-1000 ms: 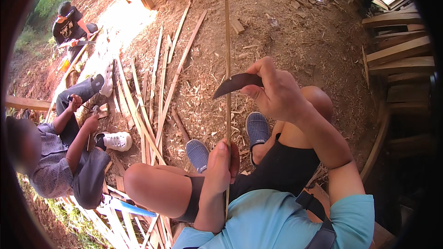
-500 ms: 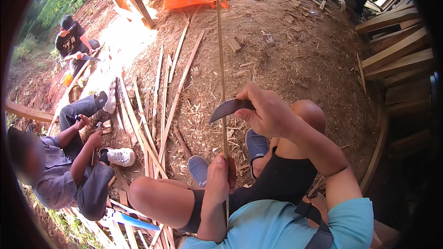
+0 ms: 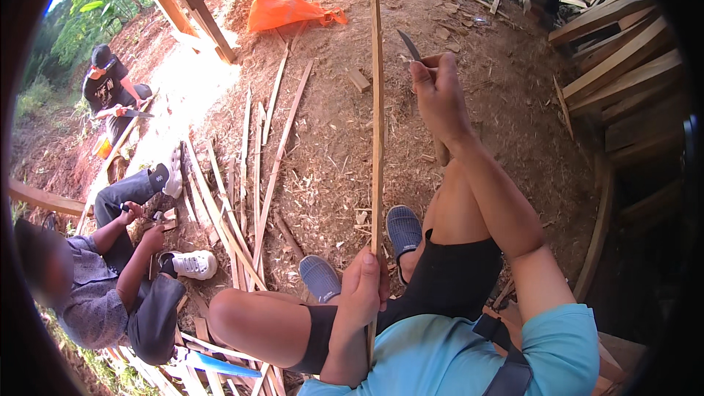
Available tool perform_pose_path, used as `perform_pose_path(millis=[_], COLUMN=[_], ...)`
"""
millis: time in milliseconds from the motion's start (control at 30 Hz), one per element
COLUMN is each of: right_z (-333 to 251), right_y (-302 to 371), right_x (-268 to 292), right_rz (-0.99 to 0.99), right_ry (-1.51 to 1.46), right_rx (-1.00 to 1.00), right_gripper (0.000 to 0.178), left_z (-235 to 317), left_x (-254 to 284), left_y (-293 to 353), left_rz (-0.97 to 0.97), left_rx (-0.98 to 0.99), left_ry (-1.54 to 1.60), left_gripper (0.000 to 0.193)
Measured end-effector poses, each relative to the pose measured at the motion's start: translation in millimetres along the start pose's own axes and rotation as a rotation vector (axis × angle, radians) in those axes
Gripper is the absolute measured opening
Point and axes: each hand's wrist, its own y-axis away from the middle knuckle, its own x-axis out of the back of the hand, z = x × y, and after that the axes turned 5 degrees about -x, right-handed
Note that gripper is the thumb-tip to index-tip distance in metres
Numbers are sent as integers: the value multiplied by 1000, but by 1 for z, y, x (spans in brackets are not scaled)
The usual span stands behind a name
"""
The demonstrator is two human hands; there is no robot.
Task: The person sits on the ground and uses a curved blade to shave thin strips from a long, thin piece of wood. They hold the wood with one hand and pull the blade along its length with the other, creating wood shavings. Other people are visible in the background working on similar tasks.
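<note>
My left hand [image 3: 361,290] is closed around the lower part of a long, thin wooden strip [image 3: 378,132], which rises away from my lap toward the top of the view. The lower end of the strip is partly hidden by my hand and shirt. In my right hand [image 3: 444,103] I grip a knife [image 3: 410,45] with a dark curved blade. Its blade points up and to the left, apart from the strip, and a brown handle end shows below my fist.
Long wooden strips [image 3: 282,143] lie on the ground left of my feet. A seated person [image 3: 95,279] works close by at left; another holds a saw [image 3: 137,113] farther off. An orange sheet [image 3: 282,11] lies ahead. Stacked timber [image 3: 623,81] stands at right.
My right hand has moved forward with the knife, taking the blade off the strip. The strip has shifted slightly right and now shows a broader face.
</note>
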Motion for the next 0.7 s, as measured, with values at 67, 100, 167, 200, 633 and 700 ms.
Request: perform_pose_path(millis=[67, 100, 167, 200, 633, 700], right_z=[19, 31, 25, 21, 19, 17], right_y=[-3, 7, 41, 56, 13, 46], right_x=[3, -2, 4, 2, 11, 2], right_rz=[15, -47, -327, -373, -351, -381], right_ry=[-18, -97, 144, 147, 277, 343], right_rx=[164, 283, 338, 370, 463, 523], right_gripper=[32, 32, 31, 30, 27, 26], left_z=[-2, 1, 4, 6, -5, -8], left_x=[6, 8, 4, 2, -10, -2], left_y=[-2, -4, -5, -8, -10, -14], left_rz=[46, 50, 90, 100, 183, 177], left_rx=[46, 66, 93, 106, 67, 104], left_ry=[41, 79, 53, 36, 94, 122], left_gripper=[50, 49, 48, 48, 42, 45])
